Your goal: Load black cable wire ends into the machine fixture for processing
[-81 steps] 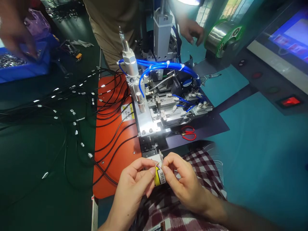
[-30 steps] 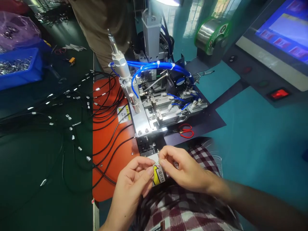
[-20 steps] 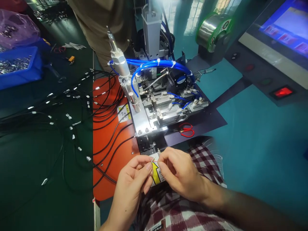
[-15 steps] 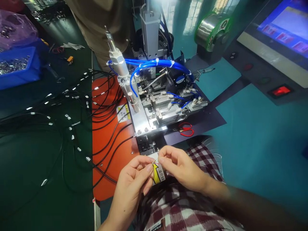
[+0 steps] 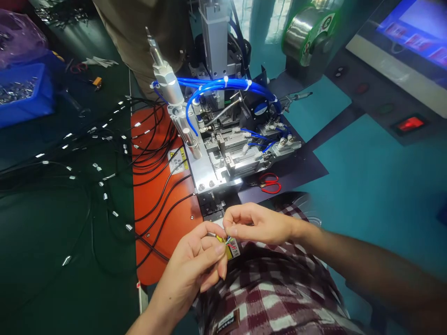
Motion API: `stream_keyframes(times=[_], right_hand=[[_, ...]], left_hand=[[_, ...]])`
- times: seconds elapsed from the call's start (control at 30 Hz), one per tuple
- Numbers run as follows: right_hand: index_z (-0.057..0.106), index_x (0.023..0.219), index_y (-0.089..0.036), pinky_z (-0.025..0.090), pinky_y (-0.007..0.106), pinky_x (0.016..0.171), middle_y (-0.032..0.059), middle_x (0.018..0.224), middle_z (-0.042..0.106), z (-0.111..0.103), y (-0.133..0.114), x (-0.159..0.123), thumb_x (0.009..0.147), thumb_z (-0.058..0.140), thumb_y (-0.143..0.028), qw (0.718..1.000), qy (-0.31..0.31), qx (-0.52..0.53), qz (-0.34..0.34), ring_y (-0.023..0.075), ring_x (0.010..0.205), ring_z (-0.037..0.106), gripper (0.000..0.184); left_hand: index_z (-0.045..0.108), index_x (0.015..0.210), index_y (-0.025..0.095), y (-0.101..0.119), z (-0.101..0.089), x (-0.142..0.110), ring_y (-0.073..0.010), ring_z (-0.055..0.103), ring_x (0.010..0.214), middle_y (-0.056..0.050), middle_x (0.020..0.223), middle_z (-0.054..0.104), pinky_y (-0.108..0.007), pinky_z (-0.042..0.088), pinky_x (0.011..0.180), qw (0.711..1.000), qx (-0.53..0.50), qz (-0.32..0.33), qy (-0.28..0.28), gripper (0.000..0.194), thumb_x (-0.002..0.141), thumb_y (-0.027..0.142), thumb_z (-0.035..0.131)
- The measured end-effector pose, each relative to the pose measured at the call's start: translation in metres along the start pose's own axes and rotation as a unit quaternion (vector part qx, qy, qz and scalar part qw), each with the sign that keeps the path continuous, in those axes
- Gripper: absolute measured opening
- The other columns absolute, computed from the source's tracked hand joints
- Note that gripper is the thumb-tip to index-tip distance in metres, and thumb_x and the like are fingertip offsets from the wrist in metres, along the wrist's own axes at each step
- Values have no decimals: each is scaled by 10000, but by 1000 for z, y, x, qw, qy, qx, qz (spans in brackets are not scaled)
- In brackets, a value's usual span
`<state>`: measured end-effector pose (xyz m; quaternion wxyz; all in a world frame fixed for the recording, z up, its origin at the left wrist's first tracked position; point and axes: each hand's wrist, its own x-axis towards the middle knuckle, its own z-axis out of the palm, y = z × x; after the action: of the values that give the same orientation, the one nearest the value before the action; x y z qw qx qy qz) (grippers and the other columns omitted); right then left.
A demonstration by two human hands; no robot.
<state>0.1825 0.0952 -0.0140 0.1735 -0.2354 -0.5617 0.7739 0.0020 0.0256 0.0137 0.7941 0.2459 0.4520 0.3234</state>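
Note:
My left hand point(image 5: 197, 260) pinches the end of a thin black cable whose fine coloured wire ends point(image 5: 228, 240) stick out at its fingertips. My right hand point(image 5: 256, 223) is closed in a pinch on those same wire ends, just above the left hand. Both hands hover in front of a yellow warning label point(image 5: 233, 249) on the near edge of a small metal machine point(image 5: 223, 158) with blue air hoses point(image 5: 223, 88). Black cables point(image 5: 153, 186) with metal tips run from the left hand across an orange plate point(image 5: 164, 209).
Red-handled scissors point(image 5: 270, 182) lie right of the machine. A blue bin point(image 5: 24, 95) of metal parts stands far left. A solder reel point(image 5: 303, 35), a screen point(image 5: 408, 32) and a lit red switch point(image 5: 410, 124) are at the right. Another person point(image 5: 146, 32) stands behind the machine.
My right hand has risen slightly and shifted left, still pinching the wire ends. The left hand has tilted and stays on the cable. The view has shifted a little.

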Motion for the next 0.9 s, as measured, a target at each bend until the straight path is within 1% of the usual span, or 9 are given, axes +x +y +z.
stream_keyframes(times=[0.13,0.27,0.4,0.5,0.57,0.63,0.73,0.8,0.9], right_hand=[[532,857,-148,355,210,558,-27,718,501,-6,-5,2,892,514,-230,994,-42,-90,-39,86,614,425,92],[530,821,-155,334,200,519,-33,690,497,-7,-17,5,888,501,-207,981,-85,-163,-63,77,574,405,90],[522,786,-158,320,196,487,-43,631,483,-10,-29,9,889,495,-220,967,-126,-214,-66,73,532,386,123],[531,784,-155,320,193,484,-42,627,492,-10,-31,12,873,507,-208,965,-124,-224,-62,75,538,395,107],[546,795,-151,339,196,502,-35,651,502,-9,-27,11,868,517,-207,974,-80,-208,-48,82,562,416,97],[561,808,-150,361,204,526,-23,689,517,-5,-20,6,874,516,-216,984,14,-175,-27,90,589,439,103],[580,811,-148,377,217,549,-8,720,541,5,-8,-5,877,526,-242,980,153,-128,-1,99,609,458,127],[601,826,-148,367,221,541,-12,699,541,14,-1,-12,857,559,-248,975,189,-113,7,98,590,442,113],[615,818,-151,339,220,516,-32,643,510,29,3,-17,825,598,-236,970,215,-112,8,90,551,400,87]], left_hand=[[532,850,155,1,-4,0,-1,284,316,-2,510,610,-145,121,343,999,-9,-39,-31,175,840,301,627],[550,843,141,2,-5,1,7,264,299,-9,504,607,-147,110,333,996,-7,-68,-49,199,818,312,649],[559,833,136,2,-2,1,9,258,291,-2,491,600,-146,110,333,997,11,-70,-30,181,806,288,653],[555,815,137,-2,0,1,8,255,289,-4,488,605,-145,92,330,998,25,-54,5,170,804,282,644],[550,801,141,-3,1,0,7,260,294,0,480,602,-141,89,332,998,23,-36,37,172,803,287,642],[548,790,144,-4,4,0,7,265,299,8,474,596,-137,92,337,997,13,-19,68,182,798,297,645],[554,783,141,-4,7,-1,9,272,299,15,472,590,-137,92,342,995,-2,-1,95,190,789,305,650],[552,778,141,-4,8,0,8,277,299,11,476,596,-138,94,345,994,-6,10,105,192,790,305,649],[550,795,145,-6,8,1,2,289,307,7,484,603,-139,105,347,994,-5,19,112,186,801,307,640]])
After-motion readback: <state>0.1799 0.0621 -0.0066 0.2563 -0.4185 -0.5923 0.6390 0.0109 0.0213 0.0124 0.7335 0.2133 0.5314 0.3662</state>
